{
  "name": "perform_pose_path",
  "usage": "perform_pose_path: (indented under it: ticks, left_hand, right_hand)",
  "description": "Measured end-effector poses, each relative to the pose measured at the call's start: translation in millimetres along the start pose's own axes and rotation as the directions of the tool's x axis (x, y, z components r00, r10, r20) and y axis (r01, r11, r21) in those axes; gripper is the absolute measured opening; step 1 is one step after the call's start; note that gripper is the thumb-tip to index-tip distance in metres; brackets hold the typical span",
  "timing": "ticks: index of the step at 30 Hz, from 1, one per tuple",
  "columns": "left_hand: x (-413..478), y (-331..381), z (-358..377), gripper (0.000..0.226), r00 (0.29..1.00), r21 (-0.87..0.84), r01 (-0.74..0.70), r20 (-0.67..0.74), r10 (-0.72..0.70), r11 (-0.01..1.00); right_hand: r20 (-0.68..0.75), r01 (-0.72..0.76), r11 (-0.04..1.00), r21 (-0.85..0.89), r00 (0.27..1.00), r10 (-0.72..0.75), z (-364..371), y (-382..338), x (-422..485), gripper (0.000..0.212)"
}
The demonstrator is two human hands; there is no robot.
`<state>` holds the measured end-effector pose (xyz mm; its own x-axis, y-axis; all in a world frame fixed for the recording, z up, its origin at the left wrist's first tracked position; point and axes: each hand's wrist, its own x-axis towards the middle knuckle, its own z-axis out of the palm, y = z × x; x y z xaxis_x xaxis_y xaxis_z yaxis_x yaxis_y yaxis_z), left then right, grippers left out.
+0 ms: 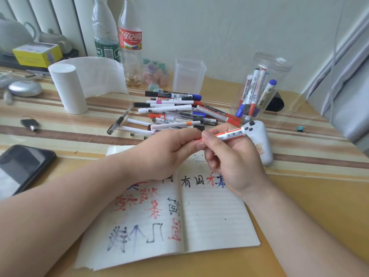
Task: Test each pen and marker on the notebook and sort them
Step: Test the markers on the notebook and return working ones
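Note:
An open lined notebook [211,220] lies before me, covered in red, black and blue test strokes. Above it, both hands hold one red-and-white marker [231,134]. My right hand [233,156] grips the marker's barrel. My left hand [169,150] pinches the marker's near end, which its fingers hide. A loose pile of pens and markers [173,112] lies on the table beyond my hands. A clear round jar [277,64] at the back right holds several markers standing in it.
An empty clear square cup [189,74] stands behind the pile. A white paper roll [67,88], two plastic bottles [129,37], a phone [24,164], keys [30,123] and a white controller [261,140] sit around the striped table.

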<state>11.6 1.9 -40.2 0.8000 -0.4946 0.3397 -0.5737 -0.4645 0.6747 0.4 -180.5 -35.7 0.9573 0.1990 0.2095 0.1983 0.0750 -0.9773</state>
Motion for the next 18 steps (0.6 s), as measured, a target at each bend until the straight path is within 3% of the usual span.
perform_pose_path:
  ticks: [11,18]
  left_hand:
    - [5.8,2.7,0.0,0.026,0.998,-0.065,-0.006,0.057,0.009,0.998]
    - [1.9,-0.2,-4.0,0.031,0.998,-0.158,0.024,0.053,-0.015,0.987]
  right_hand:
    - [-0.028,0.005,0.999,0.037,1.0,-0.004,-0.3,2.4,-0.3,0.024]
    - [-0.036,0.042,0.995,0.096,0.999,-0.038,2.1,-3.3,-2.3,0.016]
